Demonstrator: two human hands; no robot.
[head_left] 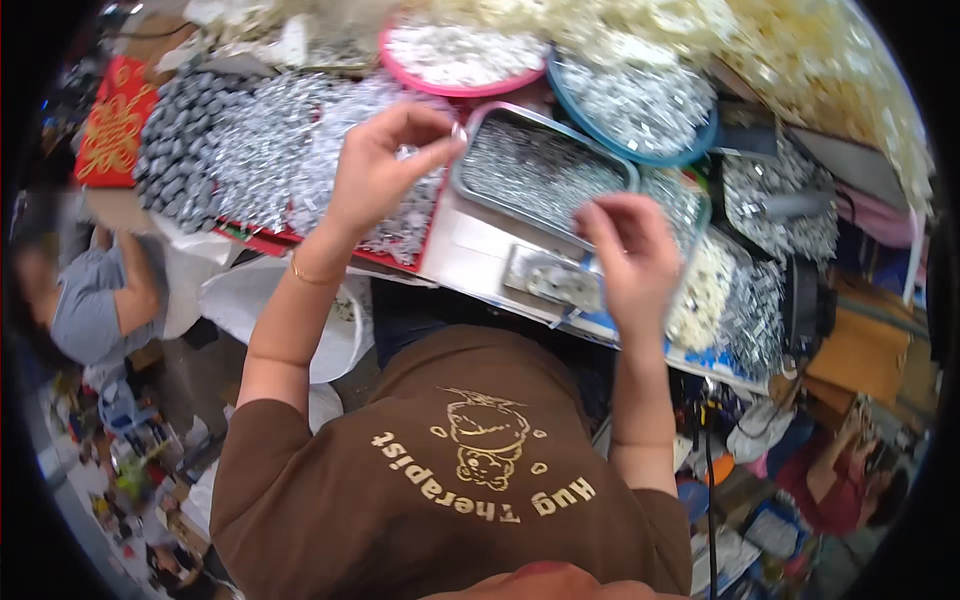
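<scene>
My left hand (378,165) is raised at the left end of a rectangular tray (545,122) filled with small silvery pieces. Its thumb and forefinger come together in a pinch; a pale glint shows at the tips, too small to name. Over the tray's near right corner hangs my right hand (635,255), its fingers curled and pressed together, somewhat blurred. What they hold, if anything, is hidden. Just left of that hand, a small metal block or fixture (553,278) lies on the white work surface (465,240).
Beyond the tray stand a pink basin (390,62) of white pieces and a blue basin (708,130) of silvery pieces. Heaps of grey parts (185,145) and silver parts (265,150) lie left. A white sack (270,300) hangs below the table edge. Other people sit at both sides.
</scene>
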